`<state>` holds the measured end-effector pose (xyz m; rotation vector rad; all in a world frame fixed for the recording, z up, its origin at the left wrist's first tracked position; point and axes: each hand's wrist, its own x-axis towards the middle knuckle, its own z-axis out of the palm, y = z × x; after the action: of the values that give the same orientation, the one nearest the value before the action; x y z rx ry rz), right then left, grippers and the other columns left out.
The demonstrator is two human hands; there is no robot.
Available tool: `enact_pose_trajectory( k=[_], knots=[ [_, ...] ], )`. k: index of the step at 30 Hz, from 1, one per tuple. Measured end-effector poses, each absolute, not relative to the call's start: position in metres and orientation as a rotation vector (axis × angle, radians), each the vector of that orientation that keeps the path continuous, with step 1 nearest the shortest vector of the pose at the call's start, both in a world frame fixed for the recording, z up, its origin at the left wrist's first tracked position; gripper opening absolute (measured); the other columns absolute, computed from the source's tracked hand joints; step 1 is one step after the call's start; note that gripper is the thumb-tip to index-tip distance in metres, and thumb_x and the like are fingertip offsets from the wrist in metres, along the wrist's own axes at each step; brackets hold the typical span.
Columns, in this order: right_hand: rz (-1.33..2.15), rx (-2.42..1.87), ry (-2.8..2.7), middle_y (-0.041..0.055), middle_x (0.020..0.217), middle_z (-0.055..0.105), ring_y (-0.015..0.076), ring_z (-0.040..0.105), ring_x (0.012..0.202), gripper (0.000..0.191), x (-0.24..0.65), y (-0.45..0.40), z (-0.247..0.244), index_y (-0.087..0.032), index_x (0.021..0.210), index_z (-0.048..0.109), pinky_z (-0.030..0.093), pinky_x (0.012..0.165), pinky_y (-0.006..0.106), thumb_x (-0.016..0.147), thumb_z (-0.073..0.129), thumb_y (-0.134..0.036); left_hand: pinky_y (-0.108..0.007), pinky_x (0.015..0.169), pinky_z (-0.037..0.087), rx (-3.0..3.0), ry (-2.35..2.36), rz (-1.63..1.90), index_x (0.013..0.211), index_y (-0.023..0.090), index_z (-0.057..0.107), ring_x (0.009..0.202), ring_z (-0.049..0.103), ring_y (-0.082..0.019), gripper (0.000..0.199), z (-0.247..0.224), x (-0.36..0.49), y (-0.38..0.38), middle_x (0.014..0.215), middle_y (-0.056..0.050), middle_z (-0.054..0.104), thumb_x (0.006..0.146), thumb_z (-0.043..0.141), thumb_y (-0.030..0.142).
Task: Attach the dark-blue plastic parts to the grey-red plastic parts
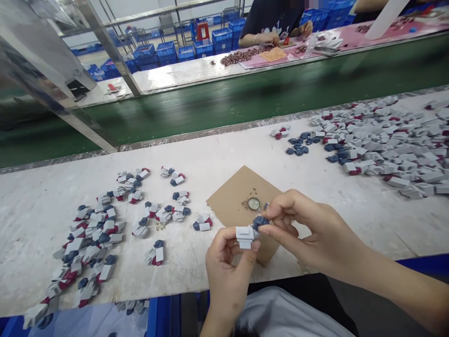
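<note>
Between the thumb and fingers of my left hand (229, 274) is a light grey plastic toy part (245, 236) with blocky steps. My right hand (308, 227) pinches a small dark blue piece (260, 222) against the grey part's right side; whether the two are joined I cannot tell. Just beyond my hands lies a brown cardboard square (228, 201), bearing a small round metal cap (254, 204) with tiny brass-coloured bits scattered around it. To the left, a grey part with a blue and a dark red piece (202, 223) rests on the white table.
Many grey, blue and dark red parts (93, 234) cover the table's left; a large pile of grey parts (396, 145) lies at right, beside loose blue pieces (301, 142). A green conveyor belt (224, 98) runs behind. Across it, a person's hands (270, 38) work. A blue bin (152, 318) stands below the edge.
</note>
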<state>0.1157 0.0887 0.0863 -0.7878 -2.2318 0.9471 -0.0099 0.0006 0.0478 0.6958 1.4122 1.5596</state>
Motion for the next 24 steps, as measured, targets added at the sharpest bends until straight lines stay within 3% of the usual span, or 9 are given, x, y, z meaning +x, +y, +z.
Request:
enact_pose_trajectory(
  k=[5, 10, 12, 14, 17, 21, 24],
  knots=[
    [0.771, -0.742, -2.376, -0.0069, 0.057, 0.047, 0.0071, 0.043, 0.047, 0.012, 0.116, 0.087, 0.086, -0.022, 0.086, 0.040, 0.035, 0.045, 0.018, 0.084, 0.049, -0.014, -0.012, 0.064, 0.047, 1.001, 1.451, 1.524, 0.084, 0.024, 0.062, 0.071, 0.059, -0.005, 0.014, 0.043, -0.017, -0.004, 0.078, 0.006, 0.065, 0.077, 0.062, 0.013],
    [0.798, -0.713, -2.379, -0.0062, 0.057, 0.050, 0.0071, 0.045, 0.047, 0.011, 0.118, 0.085, 0.080, -0.022, 0.082, 0.040, 0.035, 0.046, 0.018, 0.085, 0.047, -0.015, -0.013, 0.066, 0.047, 1.004, 1.452, 1.492, 0.085, 0.023, 0.062, 0.073, 0.060, -0.007, 0.012, 0.042, -0.018, -0.004, 0.079, 0.004, 0.065, 0.078, 0.062, 0.015],
    [0.823, -0.711, -2.382, -0.0035, 0.064, 0.056, 0.0086, 0.051, 0.051, 0.009, 0.123, 0.086, 0.080, -0.021, 0.089, 0.043, 0.037, 0.047, 0.020, 0.085, 0.051, -0.020, -0.015, 0.064, 0.047, 0.927, 1.406, 1.455, 0.083, 0.021, 0.061, 0.071, 0.060, -0.007, 0.005, 0.043, -0.018, -0.002, 0.075, 0.003, 0.063, 0.078, 0.062, 0.020],
    [0.869, -0.727, -2.340, 0.0016, 0.080, 0.063, 0.0134, 0.059, 0.066, 0.027, 0.127, 0.090, 0.083, -0.022, 0.105, 0.045, 0.041, 0.054, 0.023, 0.082, 0.057, -0.030, -0.016, 0.061, 0.047, 0.811, 1.343, 1.444, 0.080, 0.019, 0.058, 0.066, 0.059, -0.008, 0.008, 0.044, -0.018, 0.000, 0.070, 0.003, 0.061, 0.078, 0.062, 0.026],
    [1.087, -0.837, -2.031, 0.0047, 0.095, 0.065, 0.0187, 0.061, 0.088, 0.036, 0.125, 0.099, 0.091, -0.026, 0.117, 0.043, 0.046, 0.067, 0.028, 0.087, 0.048, -0.043, -0.019, 0.056, 0.047, 0.689, 1.263, 1.452, 0.081, 0.019, 0.054, 0.058, 0.054, -0.007, 0.016, 0.045, -0.016, 0.002, 0.068, 0.004, 0.055, 0.079, 0.060, 0.033],
    [1.620, -0.940, -1.588, 0.0042, 0.088, 0.067, 0.0170, 0.062, 0.084, 0.038, 0.095, 0.107, 0.098, -0.022, 0.103, 0.052, 0.047, 0.077, 0.031, 0.090, 0.033, -0.052, -0.018, 0.046, 0.041, 0.731, 1.197, 1.354, 0.087, 0.021, 0.048, 0.049, 0.042, -0.006, 0.018, 0.045, -0.012, 0.003, 0.062, 0.006, 0.044, 0.085, 0.049, 0.039],
    [2.026, -0.952, -1.425, 0.0068, 0.082, 0.068, 0.0176, 0.063, 0.080, 0.046, 0.069, 0.106, 0.098, -0.017, 0.097, 0.053, 0.048, 0.078, 0.032, 0.089, 0.031, -0.057, -0.021, 0.051, 0.042, 0.803, 1.320, 1.337, 0.098, 0.021, 0.051, 0.060, 0.049, -0.010, 0.023, 0.046, -0.007, 0.003, 0.071, 0.001, 0.053, 0.084, 0.049, 0.039]
  ],
)
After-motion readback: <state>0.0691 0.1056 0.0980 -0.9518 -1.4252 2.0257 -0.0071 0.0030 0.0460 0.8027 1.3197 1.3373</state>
